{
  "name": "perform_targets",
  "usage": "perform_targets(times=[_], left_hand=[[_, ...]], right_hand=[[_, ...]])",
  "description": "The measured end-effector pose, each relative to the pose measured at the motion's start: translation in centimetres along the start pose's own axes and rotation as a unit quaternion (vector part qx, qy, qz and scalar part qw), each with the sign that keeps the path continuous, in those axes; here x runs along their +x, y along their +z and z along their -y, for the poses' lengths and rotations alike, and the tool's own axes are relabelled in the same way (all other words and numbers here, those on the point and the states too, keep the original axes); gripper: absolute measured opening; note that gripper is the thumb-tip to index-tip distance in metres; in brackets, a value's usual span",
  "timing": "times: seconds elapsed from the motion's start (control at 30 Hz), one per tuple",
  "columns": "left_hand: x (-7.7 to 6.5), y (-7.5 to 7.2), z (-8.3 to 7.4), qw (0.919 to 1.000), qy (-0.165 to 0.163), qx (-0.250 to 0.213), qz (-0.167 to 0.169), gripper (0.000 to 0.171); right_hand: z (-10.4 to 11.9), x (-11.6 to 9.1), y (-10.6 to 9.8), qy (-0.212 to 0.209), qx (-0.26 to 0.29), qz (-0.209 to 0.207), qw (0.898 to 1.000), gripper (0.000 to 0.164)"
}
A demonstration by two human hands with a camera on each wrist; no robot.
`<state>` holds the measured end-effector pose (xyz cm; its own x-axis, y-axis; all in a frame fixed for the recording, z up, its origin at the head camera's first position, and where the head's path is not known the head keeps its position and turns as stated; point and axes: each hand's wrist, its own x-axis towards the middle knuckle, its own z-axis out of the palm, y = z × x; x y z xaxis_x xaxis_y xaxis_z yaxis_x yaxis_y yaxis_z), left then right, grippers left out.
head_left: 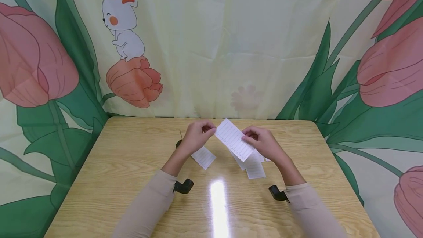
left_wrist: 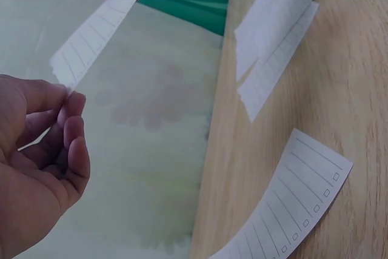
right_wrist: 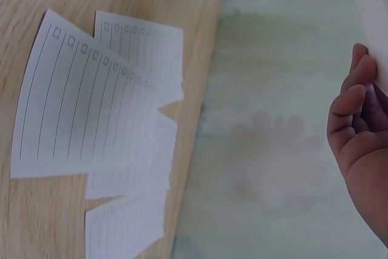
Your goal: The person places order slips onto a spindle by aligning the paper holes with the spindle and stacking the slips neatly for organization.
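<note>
A lined paper sheet (head_left: 232, 139) with a column of small checkboxes is held up over the table between both hands. My left hand (head_left: 197, 135) pinches its left corner between thumb and fingertips, as the left wrist view shows at the sheet's ragged end (left_wrist: 76, 62). The right hand (head_left: 261, 140) grips the opposite long edge, thumb on the printed face. Beneath the right hand lie several overlapping torn paper pieces (right_wrist: 85, 101). Another lined piece (head_left: 203, 158) rests on the table near my left wrist, curving up slightly in the left wrist view.
A dark round object (head_left: 179, 143) with a thin stick is partly hidden behind the left hand. The wooden table (head_left: 132, 194) ends at a printed curtain (head_left: 205, 47). Black wrist cameras (head_left: 183, 186) sit by both sleeves.
</note>
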<state>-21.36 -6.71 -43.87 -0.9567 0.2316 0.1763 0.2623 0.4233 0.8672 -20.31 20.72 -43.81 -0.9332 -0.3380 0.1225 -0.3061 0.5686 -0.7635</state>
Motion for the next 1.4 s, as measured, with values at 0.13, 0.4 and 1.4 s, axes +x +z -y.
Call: perform_targets(times=[0.13,0.4,1.4], left_hand=[[-0.1,-0.1,-0.1,0.9999,-0.012,-0.003,-0.005,0.008],[-0.4,-0.9,0.0,0.9997,-0.013,0.009,-0.018,0.008],[-0.8,-8.2,2.2,0.996,-0.021,0.073,-0.045,0.012]], right_hand=[[0.2,0.1,0.5,-0.005,0.006,-0.004,1.0,0.017],[0.6,0.3,1.7,-0.005,-0.004,-0.013,1.0,0.016],[4.3,5.4,8.2,-0.004,0.022,-0.025,0.999,0.013]])
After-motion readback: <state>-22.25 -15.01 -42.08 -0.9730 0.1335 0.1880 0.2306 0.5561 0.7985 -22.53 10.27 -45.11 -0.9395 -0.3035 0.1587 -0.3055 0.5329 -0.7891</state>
